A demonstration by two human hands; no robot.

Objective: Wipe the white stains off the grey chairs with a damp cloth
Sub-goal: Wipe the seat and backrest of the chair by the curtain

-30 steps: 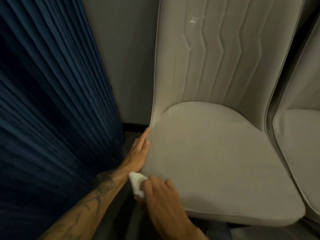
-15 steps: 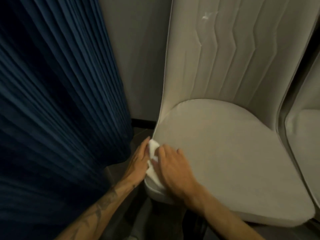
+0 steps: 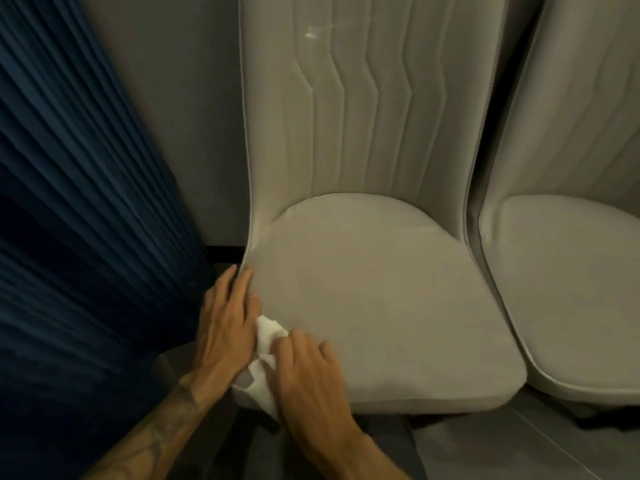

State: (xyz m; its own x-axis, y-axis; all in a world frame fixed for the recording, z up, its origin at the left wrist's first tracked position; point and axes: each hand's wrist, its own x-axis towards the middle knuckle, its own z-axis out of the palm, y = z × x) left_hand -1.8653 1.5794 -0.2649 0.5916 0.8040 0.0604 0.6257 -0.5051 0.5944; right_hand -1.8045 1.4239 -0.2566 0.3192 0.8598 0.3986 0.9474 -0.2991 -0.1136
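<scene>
A grey padded chair (image 3: 381,299) fills the middle of the view, its ribbed backrest rising behind the seat. A white stain (image 3: 310,34) marks the upper backrest. My right hand (image 3: 308,372) presses a white cloth (image 3: 265,362) onto the seat's front left corner, fingers curled over it. My left hand (image 3: 225,323) lies flat along the seat's left edge, fingers spread and touching the cloth's side. Part of the cloth hangs over the seat edge below my hands.
A dark blue pleated curtain (image 3: 79,237) hangs close on the left. A grey wall (image 3: 194,116) stands behind the chair. A second grey chair (image 3: 568,289) sits right beside it on the right. Grey floor tiles (image 3: 502,448) show below.
My right hand slid the cloth up the seat's left edge and has come back down to the front left corner. My left hand stays on the left edge. The view shifted right.
</scene>
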